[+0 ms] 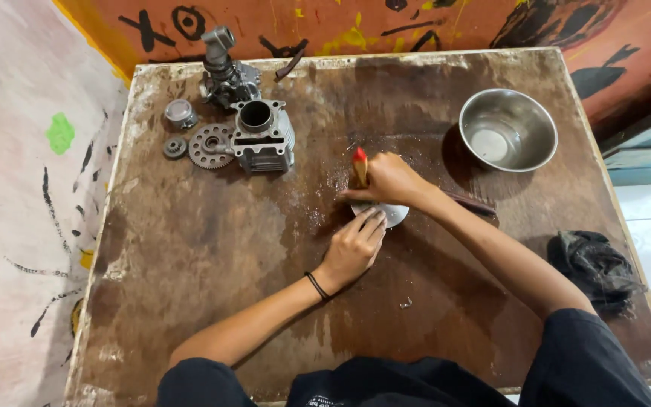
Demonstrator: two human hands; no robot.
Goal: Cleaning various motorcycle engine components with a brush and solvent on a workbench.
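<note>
table (190, 249): engine parts (254, 120) far left, gears (209, 145) left of them | bowl (508, 130) far right | disc (389, 213) centre, under both hands, left hand (353, 249) nearer, right hand (391, 179) behind | rag (593, 264) right edge

Table (212, 249): dark brown board, blotched, edges worn pale and whitish. Brush (359, 167): red tip, tan wooden handle. Disc (393, 214) under the hands: light silver-grey. Bowl (508, 130): shiny silver, pale inside. Engine cylinder (262, 136), gears (206, 145) and small round part (180, 113): dull grey metal. Rag (595, 267): black, crumpled. Wristband (316, 286): black. Sleeves (589, 362): black. Wall (491, 22): orange with black strokes, yellow patches. Floor (16, 188): pinkish white, one green splotch, black dashes.
</note>
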